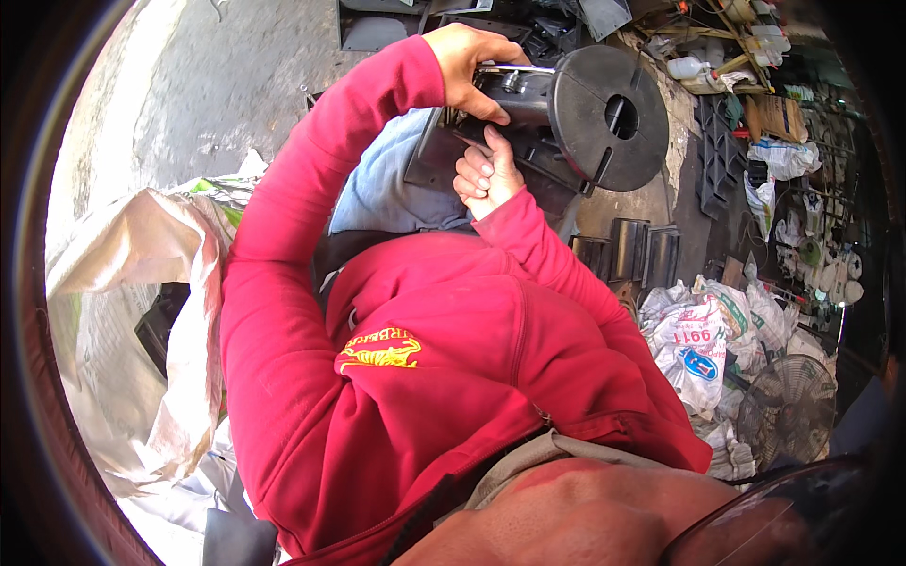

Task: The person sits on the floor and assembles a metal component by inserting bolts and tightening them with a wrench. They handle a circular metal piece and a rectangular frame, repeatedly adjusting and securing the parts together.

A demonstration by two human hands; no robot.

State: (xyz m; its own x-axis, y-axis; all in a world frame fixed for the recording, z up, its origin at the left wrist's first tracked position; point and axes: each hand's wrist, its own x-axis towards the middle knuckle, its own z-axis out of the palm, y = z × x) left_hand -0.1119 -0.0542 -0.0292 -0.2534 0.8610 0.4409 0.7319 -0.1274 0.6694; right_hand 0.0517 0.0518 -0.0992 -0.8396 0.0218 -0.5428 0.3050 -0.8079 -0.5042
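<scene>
Room: cluttered at right, white sacks (694, 321) heaped beside a round fan (788, 410).
Floor (189, 85): grey, sunlit at left, dark flat pieces (373, 35) scattered farther out.
Pale sack (193, 311): gaping, just left of the sleeve.
Black flanged part (609, 118): over the lap, long axis roughly left-right, slotted disc to the right of both hands.
Left hand (467, 75): clamped on the part's top.
Right hand (489, 179): nearer the chest, fingers curled, thumb against the part; anything pinched, impossible to say.
</scene>
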